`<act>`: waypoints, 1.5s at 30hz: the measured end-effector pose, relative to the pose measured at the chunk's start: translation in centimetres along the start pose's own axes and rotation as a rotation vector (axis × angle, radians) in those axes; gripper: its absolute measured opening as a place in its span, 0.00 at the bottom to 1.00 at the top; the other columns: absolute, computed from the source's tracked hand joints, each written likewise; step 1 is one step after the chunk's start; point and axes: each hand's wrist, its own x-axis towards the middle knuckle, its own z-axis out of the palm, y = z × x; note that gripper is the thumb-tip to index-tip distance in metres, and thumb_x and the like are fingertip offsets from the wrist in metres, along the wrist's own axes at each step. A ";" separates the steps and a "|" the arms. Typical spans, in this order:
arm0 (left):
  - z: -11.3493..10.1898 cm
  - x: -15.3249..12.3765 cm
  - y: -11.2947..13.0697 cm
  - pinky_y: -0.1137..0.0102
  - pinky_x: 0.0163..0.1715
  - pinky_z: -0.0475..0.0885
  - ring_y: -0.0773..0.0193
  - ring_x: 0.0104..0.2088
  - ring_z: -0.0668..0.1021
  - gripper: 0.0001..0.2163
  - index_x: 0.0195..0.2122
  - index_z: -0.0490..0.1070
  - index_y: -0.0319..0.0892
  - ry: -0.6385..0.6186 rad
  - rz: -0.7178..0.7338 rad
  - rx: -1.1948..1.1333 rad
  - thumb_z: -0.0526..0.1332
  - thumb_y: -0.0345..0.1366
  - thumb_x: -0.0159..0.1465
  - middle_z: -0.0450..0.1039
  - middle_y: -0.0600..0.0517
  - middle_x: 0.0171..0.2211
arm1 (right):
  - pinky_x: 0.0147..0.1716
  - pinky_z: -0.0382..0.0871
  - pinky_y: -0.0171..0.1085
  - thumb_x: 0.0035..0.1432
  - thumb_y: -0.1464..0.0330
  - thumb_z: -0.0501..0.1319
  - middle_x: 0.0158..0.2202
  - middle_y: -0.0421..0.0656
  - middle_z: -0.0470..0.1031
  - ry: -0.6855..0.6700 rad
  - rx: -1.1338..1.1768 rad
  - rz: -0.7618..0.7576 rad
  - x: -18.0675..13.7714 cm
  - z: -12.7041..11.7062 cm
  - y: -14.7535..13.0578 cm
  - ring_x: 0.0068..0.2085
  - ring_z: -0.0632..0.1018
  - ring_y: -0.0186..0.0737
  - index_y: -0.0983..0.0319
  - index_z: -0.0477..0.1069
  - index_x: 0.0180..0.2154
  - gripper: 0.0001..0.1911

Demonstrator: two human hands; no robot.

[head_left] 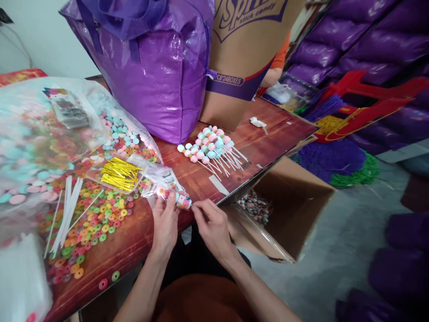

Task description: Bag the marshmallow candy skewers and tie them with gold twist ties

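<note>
My left hand [165,223] grips a small clear wrapper with a candy stick inside [179,200], at the near edge of the brown table [140,232]. My right hand [211,226] pinches the wrapper's right end, fingers closed. Just left of my hands lie more clear wrappers [157,176] and a bundle of gold twist ties [119,173]. A heap of finished pastel candy sticks [209,145] lies farther back on the table.
Loose ring candies [90,223] and white sticks [65,210] cover the table's left side, beside a big clear bag of pastel candies [36,138]. A purple bag [150,67] and a cardboard box [244,53] stand behind. An open carton [288,210] sits on the floor at right.
</note>
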 end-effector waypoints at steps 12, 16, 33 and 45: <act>0.2 -0.5 -0.4 0.65 0.42 0.75 0.60 0.36 0.81 0.17 0.37 0.75 0.38 -0.102 -0.118 0.051 0.72 0.46 0.55 0.79 0.49 0.33 | 0.36 0.68 0.35 0.67 0.69 0.52 0.34 0.43 0.74 -0.032 0.084 0.163 -0.5 1.1 -0.6 0.34 0.74 0.38 0.61 0.70 0.35 0.10; -0.2 -0.4 0.2 0.65 0.44 0.75 0.61 0.38 0.81 0.15 0.38 0.75 0.39 -0.087 -0.062 0.006 0.71 0.44 0.57 0.79 0.49 0.37 | 0.37 0.67 0.35 0.68 0.67 0.51 0.35 0.43 0.73 -0.099 0.091 0.194 -0.8 0.9 -1.0 0.35 0.73 0.38 0.60 0.69 0.38 0.10; -2.0 -3.0 1.7 0.61 0.49 0.72 0.54 0.45 0.80 0.14 0.38 0.78 0.38 -0.066 -0.086 -0.010 0.71 0.42 0.56 0.81 0.45 0.39 | 0.23 0.64 0.32 0.65 0.58 0.57 0.22 0.36 0.63 -0.203 0.500 0.378 -1.2 3.3 -2.4 0.24 0.66 0.33 0.59 0.64 0.28 0.16; -5.3 -4.3 6.5 0.62 0.44 0.73 0.56 0.41 0.79 0.12 0.41 0.79 0.43 -0.003 0.108 -0.013 0.70 0.40 0.58 0.79 0.45 0.41 | 0.26 0.66 0.33 0.67 0.58 0.53 0.21 0.37 0.66 -0.441 0.580 0.312 1.2 7.5 -6.7 0.24 0.69 0.34 0.60 0.67 0.27 0.19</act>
